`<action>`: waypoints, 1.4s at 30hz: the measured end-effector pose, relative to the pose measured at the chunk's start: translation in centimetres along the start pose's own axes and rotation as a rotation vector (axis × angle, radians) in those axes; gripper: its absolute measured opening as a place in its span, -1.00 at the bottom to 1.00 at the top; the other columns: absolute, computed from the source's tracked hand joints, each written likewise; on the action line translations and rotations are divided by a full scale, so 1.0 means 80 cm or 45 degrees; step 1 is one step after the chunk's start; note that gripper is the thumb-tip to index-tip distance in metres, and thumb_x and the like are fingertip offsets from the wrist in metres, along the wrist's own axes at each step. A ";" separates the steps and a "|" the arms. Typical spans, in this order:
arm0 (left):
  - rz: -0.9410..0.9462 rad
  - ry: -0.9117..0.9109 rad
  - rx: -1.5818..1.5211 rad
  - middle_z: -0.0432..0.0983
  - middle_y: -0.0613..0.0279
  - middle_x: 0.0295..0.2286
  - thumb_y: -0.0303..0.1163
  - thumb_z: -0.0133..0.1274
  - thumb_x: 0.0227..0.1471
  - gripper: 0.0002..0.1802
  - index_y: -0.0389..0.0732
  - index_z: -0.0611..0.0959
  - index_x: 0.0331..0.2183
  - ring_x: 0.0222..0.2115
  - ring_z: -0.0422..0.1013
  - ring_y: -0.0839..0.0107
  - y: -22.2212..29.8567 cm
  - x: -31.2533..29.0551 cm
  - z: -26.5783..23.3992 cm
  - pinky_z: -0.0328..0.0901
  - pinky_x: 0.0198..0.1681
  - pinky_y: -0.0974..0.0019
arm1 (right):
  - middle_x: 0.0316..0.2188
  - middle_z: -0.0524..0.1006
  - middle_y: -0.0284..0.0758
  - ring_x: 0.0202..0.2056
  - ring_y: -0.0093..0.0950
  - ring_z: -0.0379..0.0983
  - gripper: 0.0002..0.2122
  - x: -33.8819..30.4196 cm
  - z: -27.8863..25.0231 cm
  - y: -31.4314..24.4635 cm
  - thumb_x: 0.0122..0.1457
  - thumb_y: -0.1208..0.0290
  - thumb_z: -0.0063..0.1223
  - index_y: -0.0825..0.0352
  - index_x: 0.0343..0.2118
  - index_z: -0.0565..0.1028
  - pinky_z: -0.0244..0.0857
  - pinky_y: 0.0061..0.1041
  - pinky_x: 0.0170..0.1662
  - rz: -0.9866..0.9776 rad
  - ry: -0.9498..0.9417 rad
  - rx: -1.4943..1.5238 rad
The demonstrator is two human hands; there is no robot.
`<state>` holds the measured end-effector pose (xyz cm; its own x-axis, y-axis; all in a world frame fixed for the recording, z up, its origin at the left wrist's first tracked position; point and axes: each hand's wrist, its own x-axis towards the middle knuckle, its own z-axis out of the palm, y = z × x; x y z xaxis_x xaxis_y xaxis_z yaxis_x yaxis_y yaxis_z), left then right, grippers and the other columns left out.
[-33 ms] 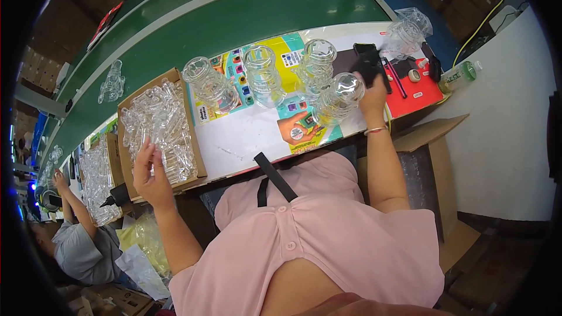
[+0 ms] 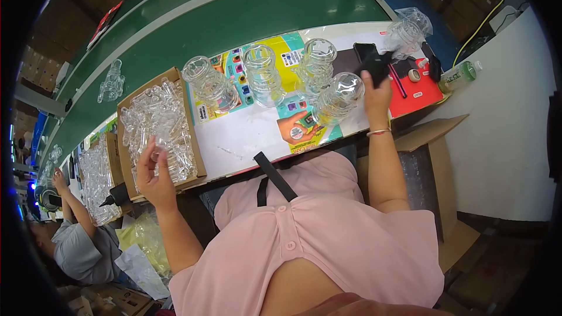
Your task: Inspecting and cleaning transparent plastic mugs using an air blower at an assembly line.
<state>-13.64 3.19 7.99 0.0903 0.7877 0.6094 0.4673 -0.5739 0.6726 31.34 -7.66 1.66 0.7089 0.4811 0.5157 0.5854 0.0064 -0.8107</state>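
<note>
Currently | four clear vessels (image 2: 264, 76) stand right of box (image 2: 185, 105) | pieces (image 2: 167, 111) fill it | left hand (image 2: 157, 184) beside it, hold unclear | right hand (image 2: 377, 96), farther right, grips black object (image 2: 373, 67)

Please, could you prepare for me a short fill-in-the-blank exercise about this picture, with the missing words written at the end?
1. The right hand grips an object whose colour is ____.
2. The left hand is close to an open box made of ____.
3. Between the box and the right hand, we can count ____ big clear jars.
4. A thin band is worn on the ____ wrist.

Missing words: black; cardboard; four; right.
</note>
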 end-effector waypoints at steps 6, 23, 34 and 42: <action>-0.177 -0.200 -0.652 0.41 -0.02 -0.18 -0.63 0.02 -0.10 -0.71 -0.34 0.45 -0.24 -0.21 0.38 0.40 0.049 -0.035 0.019 0.27 -0.16 0.42 | -0.22 0.36 -0.22 -0.28 -0.34 0.42 -0.62 -0.012 -0.065 -0.120 0.13 0.34 -0.09 0.41 -0.06 0.18 0.39 -0.37 -0.30 0.034 -0.025 0.862; -0.498 -0.591 -1.277 0.41 0.02 -0.20 -0.68 0.09 -0.18 -0.61 -0.33 0.39 -0.23 -0.20 0.37 0.45 0.124 -0.046 0.066 0.29 -0.13 0.43 | -0.34 0.33 -0.34 -0.32 -0.53 0.30 -0.39 -0.044 -0.033 -0.209 -0.17 0.07 0.22 0.45 -0.19 0.25 0.20 -0.60 -0.24 -0.056 -0.588 0.989; -0.373 -0.485 -1.348 0.40 -0.07 -0.20 -0.72 0.11 -0.22 -0.64 -0.33 0.39 -0.30 -0.19 0.38 0.38 0.131 -0.057 0.065 0.29 -0.11 0.39 | -0.32 0.34 -0.19 -0.35 -0.46 0.32 -0.59 -0.060 0.016 -0.261 0.04 0.14 -0.02 0.41 -0.22 0.29 0.26 -0.58 -0.28 0.265 -0.243 1.502; -0.335 -0.466 -1.317 0.40 -0.09 -0.21 -0.73 0.13 -0.25 -0.62 -0.33 0.38 -0.31 -0.20 0.38 0.37 0.132 -0.062 0.062 0.30 -0.13 0.39 | -0.40 0.32 -0.25 -0.35 -0.49 0.26 -0.59 -0.084 0.009 -0.280 -0.02 0.10 -0.03 0.43 -0.33 0.33 0.17 -0.59 -0.32 -0.136 -0.392 0.904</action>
<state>-4.82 -5.65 10.01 0.4286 0.8321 0.3522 -0.4282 -0.1562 0.8901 13.15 -10.41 16.15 0.4609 0.6672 0.5852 0.1787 0.5761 -0.7976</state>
